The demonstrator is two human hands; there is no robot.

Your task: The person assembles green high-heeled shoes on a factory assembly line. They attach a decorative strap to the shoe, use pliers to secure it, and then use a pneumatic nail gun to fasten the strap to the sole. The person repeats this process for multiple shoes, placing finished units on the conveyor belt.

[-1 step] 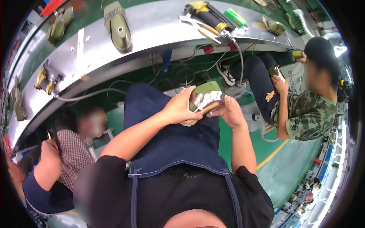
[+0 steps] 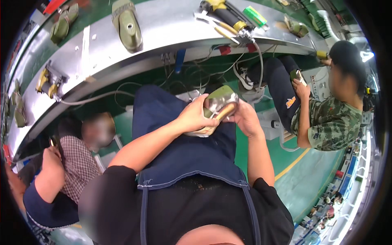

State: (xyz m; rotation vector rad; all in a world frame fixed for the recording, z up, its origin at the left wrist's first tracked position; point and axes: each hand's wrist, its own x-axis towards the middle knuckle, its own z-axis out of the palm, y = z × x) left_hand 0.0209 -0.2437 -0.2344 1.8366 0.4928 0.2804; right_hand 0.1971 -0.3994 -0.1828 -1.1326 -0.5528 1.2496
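Over my lap, I hold an olive-green shoe upper (image 2: 222, 94) that looks fitted on a last. Its top is green and glossy, and a tan, pale underside shows along the lower edge. My left hand (image 2: 195, 114) wraps round its left side, with the thumb across the near edge. At the right side, my right hand (image 2: 246, 118) presses its bent fingers against the rim; some fingertips are hidden behind the shoe. A dark blue apron (image 2: 179, 155) covers my legs below it.
A curved metal bench (image 2: 163, 28) runs ahead, carrying an olive shoe on a last (image 2: 130, 28), pincers (image 2: 220, 28), a black-and-yellow air tool (image 2: 224, 16), a green box (image 2: 255, 16) and another air tool (image 2: 50, 83). Seated people work at right (image 2: 326, 118) and left (image 2: 77, 159). Hoses hang below the bench.
The shoe has tilted a little in my hands, and more of its tan underside shows. My right hand has shifted slightly along its edge.
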